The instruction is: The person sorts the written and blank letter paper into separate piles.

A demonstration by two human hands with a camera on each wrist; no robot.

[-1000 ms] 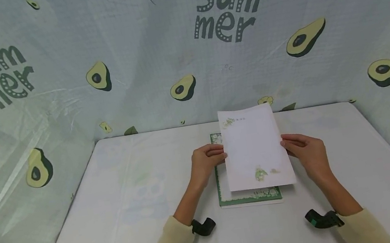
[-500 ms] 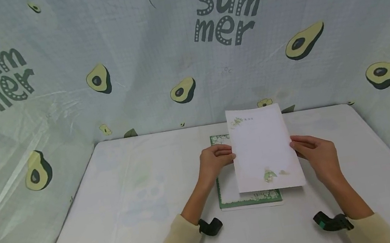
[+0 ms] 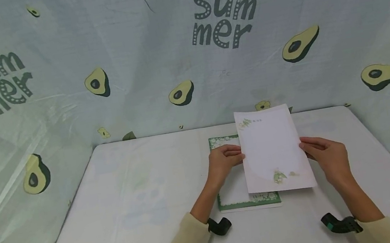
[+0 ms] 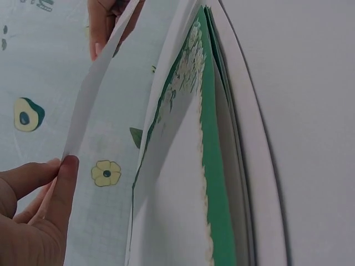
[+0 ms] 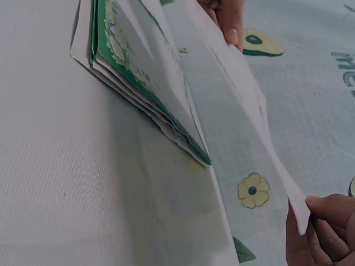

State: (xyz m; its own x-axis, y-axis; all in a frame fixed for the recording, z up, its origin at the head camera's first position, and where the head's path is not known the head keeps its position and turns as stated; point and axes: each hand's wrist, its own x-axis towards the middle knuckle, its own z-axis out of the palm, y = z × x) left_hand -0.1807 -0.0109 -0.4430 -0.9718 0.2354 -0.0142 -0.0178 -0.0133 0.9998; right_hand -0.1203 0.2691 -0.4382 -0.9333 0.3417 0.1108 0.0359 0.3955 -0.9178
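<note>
A pale sheet of paper with small green floral prints is held up over the table, tilted toward the head camera. My left hand pinches its left edge between thumb and fingers. At the opposite edge, my right hand pinches it the same way. Beneath lies a stack of papers, its top sheet bordered in green with white flowers; the held sheet covers much of its right side. In the left wrist view the stack shows several layers, and a gap separates it from the raised sheet.
The white table spreads out around the stack. Behind it hangs a pale cloth printed with avocados and lettering. A black wrist camera sits on the left wrist, another black camera on the right.
Both hands have carried the held sheet to the right, uncovering more of the green-bordered stack's left part. The stack stays in place; the head view has tilted slightly.
</note>
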